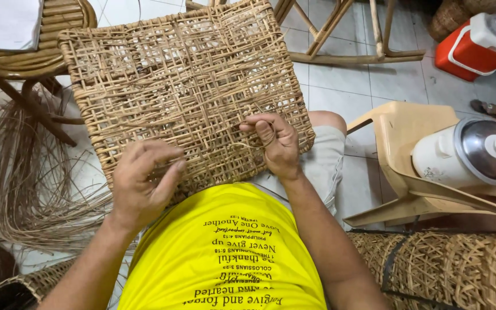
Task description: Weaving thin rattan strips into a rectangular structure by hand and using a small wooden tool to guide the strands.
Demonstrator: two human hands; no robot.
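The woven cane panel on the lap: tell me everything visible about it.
The woven cane panel is a tan, roughly square open lattice of thin strips with a wrapped border, lying tilted across the person's lap. The left hand rests on its near edge; the right hand pinches a strand near the lower right.

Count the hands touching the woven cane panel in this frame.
2. The left hand rests on the woven cane panel at its lower left; the right hand pinches a strand at its lower right. None appear hidden.
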